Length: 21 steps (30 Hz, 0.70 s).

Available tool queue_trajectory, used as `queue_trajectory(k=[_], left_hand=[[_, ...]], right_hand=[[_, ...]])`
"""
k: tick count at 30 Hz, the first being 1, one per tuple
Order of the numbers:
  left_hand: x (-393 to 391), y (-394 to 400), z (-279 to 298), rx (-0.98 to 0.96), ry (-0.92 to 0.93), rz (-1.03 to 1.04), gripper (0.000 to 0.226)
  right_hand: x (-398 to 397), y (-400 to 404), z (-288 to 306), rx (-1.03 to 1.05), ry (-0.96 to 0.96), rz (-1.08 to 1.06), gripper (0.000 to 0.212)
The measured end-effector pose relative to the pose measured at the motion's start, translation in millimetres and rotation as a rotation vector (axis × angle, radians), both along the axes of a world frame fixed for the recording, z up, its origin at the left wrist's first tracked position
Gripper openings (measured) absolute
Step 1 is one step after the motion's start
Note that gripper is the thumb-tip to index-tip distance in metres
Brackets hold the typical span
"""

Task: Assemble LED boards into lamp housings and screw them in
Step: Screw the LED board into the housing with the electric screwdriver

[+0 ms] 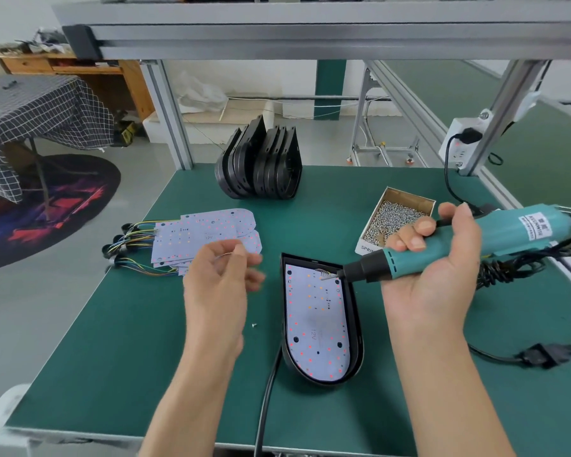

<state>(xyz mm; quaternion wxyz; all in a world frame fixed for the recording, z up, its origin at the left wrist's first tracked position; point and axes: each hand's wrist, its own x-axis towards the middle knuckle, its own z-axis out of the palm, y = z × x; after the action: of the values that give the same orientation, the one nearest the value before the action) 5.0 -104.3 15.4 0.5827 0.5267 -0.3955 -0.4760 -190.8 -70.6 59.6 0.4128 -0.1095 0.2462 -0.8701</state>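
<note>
A black lamp housing (355, 341) lies in the middle of the green table with a white LED board (314, 324) seated inside it. My right hand (439, 275) grips a teal electric screwdriver (459, 245); its tip hovers over the board's top right corner, near the wires. My left hand (218, 285) is raised left of the housing, palm up, fingers loosely curled, and I cannot see anything in it. One loose screw (254, 325) lies on the table between hand and housing.
A stack of LED boards (208, 235) with coloured wires lies at the left. Several black housings (261, 163) stand at the back. A cardboard box of screws (396, 216) sits at the right. Black cables (508, 268) run along the right edge.
</note>
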Motion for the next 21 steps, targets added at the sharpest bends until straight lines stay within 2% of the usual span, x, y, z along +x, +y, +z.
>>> queue_trajectory(k=[2,3,6,10,16,21], left_hand=[[23,-2,-11,-0.019,-0.481,0.011,0.013],[33,-2,-16,-0.014,-0.646,-0.032,0.015],[51,6,-31,0.027,-0.925,-0.218,0.019],[40,19,-44,-0.039,-1.041,-0.407,0.015],[26,22,-47,-0.166,-1.143,-0.432,0.005],[24,20,-51,-0.127,-1.209,-0.408,0.006]], right_hand=[[0,1,-3,0.004,0.009,0.01,0.017],[0,1,-5,0.007,0.016,0.011,0.017],[2,0,-8,0.018,0.027,0.008,0.017],[4,-3,-9,0.024,0.023,0.005,0.015],[2,-3,-10,0.018,0.047,0.007,0.015],[4,0,-9,0.029,0.044,0.0,0.014]])
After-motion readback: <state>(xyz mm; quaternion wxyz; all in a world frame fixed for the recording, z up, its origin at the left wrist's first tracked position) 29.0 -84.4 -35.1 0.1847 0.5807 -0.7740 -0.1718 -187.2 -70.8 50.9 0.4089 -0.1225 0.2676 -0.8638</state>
